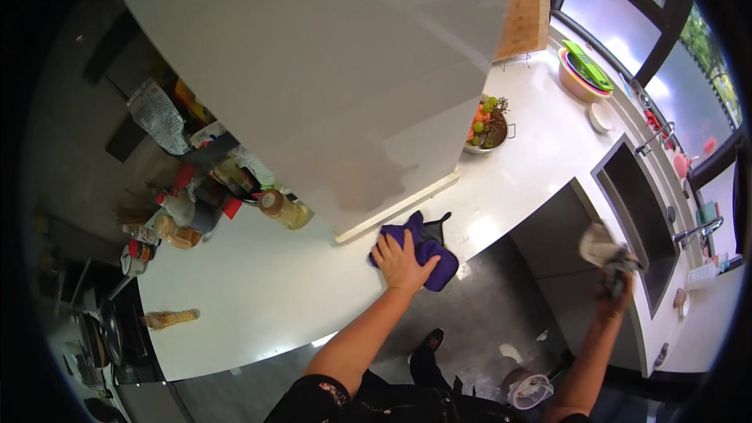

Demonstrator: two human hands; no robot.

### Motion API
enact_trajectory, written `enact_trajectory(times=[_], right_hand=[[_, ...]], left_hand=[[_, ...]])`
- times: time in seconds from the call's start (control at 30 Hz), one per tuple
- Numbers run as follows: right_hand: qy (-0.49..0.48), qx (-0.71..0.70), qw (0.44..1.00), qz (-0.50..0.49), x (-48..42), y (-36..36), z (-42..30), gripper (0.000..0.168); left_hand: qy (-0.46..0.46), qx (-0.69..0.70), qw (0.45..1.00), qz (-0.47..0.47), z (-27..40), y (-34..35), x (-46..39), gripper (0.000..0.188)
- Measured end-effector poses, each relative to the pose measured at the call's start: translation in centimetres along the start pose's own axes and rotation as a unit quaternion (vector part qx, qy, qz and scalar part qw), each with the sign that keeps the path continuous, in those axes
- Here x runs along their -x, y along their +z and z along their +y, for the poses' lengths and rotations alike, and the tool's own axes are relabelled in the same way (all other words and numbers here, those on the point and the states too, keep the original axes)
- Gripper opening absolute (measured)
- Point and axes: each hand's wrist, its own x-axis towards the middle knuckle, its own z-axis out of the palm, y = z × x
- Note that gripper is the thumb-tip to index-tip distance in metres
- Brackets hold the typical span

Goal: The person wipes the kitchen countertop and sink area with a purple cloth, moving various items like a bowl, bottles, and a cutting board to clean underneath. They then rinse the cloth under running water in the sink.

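My left hand presses on a crumpled purple and dark grey cloth on the white countertop, near the lower corner of a large glossy panel. Part of the cloth hangs over the counter's front edge. My right hand is raised at the right, beside the sink, closed around a bunched grey and whitish cloth that is blurred. The fingers of that hand are partly hidden by the cloth.
The large glossy panel rises from the counter. A metal colander of fruit, stacked basins and the sink lie right. Left are a glass jar, several bottles and a brush. A bin stands on the floor.
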Motion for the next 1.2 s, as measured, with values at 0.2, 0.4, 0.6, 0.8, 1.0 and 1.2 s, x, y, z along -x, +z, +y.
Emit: enact_trajectory(times=[0.2,0.4,0.6,0.8,1.0,1.2], right_hand=[[-0.083,0.284,0.919,0.262,0.9,-12.4,-9.0,0.039],[0.057,0.031,0.990,0.127,6.7,-8.9,-0.1,0.043],[0.179,-0.165,0.970,0.001,6.3,2.0,6.2,0.034],[0.176,-0.030,0.983,-0.036,7.1,8.8,5.0,0.037],[0.271,0.013,0.951,-0.149,7.9,15.2,9.8,0.035],[0.334,0.068,0.915,-0.218,9.3,27.6,17.2,0.032]], left_hand=[[0.054,0.015,0.998,0.026,9.2,4.1,-5.4,0.083],[0.116,0.077,0.989,0.044,10.8,6.3,-8.3,0.053],[0.184,0.092,0.978,0.019,5.9,4.9,-2.2,0.041],[0.052,0.031,0.996,0.068,-7.9,-1.4,4.3,0.039],[-0.200,-0.127,0.963,0.128,-30.5,-10.0,7.8,0.046],[-0.368,-0.197,0.880,0.227,-40.8,-13.6,21.0,0.050]])
